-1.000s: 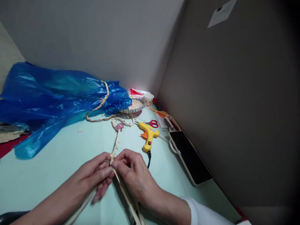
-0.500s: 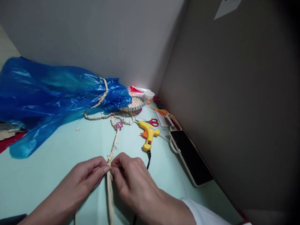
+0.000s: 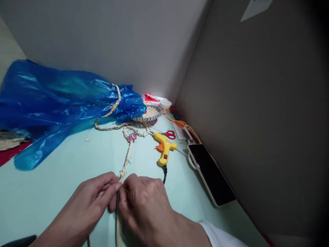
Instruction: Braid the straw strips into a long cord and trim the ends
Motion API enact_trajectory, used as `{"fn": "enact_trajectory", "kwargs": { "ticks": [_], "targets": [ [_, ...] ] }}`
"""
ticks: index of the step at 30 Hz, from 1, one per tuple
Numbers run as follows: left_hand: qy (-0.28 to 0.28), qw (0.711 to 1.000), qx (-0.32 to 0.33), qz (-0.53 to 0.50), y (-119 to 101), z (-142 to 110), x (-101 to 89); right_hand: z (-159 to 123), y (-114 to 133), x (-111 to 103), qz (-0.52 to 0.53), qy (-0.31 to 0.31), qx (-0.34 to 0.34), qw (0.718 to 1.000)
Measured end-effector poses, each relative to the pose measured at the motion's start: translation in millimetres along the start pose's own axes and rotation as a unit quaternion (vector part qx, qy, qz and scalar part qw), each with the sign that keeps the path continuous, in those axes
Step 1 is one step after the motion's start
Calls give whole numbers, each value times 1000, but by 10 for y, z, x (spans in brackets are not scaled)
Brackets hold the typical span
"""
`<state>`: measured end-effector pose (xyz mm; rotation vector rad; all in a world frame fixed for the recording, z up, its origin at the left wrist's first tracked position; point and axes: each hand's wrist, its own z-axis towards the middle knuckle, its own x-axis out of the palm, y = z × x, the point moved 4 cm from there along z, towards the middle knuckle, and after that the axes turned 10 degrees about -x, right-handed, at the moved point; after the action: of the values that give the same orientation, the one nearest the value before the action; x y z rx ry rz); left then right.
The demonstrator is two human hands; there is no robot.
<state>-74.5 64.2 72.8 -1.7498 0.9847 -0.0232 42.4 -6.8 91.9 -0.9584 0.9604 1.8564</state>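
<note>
Straw-coloured and thin: hold the braided plant-fibre cord [image 3: 126, 159] straight over the pale green bench [image 3: 46, 192], from the far pink binder clip [image 3: 132, 138] to near centre. Clamped on its near end with the left hand [image 3: 94, 200]; curled just beside with the right hand [image 3: 150, 206], fingertips hidden, so impossible to tell that grip. Best to pinch close to the last crossing and tension the pale flat strands [image 3: 118, 223] evenly.

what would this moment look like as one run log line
left hand: pinching braid end | right hand: at same spot | braid: pink clip attached | glue gun: on table
</note>
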Motion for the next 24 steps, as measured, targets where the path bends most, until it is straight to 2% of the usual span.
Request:
{"fn": "enact_trajectory", "kwargs": {
  "ticks": [4,7,9,14,21,22,24],
  "targets": [
    [24,996,-1,-85,7,55,-2,-9,106,19,-105,-96,-96,985],
    [61,992,-39,-105,95,87,4,-4,196,13,-149,-131,-168,966],
    [86,989,-40,-111,135,87,9,-1,250,-15,-166,-153,-196,954],
    [114,986,-10,-124,174,99,14,-11,322,-66,-193,-192,-214,938],
    [120,976,-44,-174,242,143,28,-17,361,-65,-185,-265,-197,925],
    [119,975,-48,-181,243,137,28,-23,363,-47,-178,-268,-193,927],
    [116,972,-51,-200,236,124,20,-25,357,41,-162,-210,-198,944]
  ]
}}
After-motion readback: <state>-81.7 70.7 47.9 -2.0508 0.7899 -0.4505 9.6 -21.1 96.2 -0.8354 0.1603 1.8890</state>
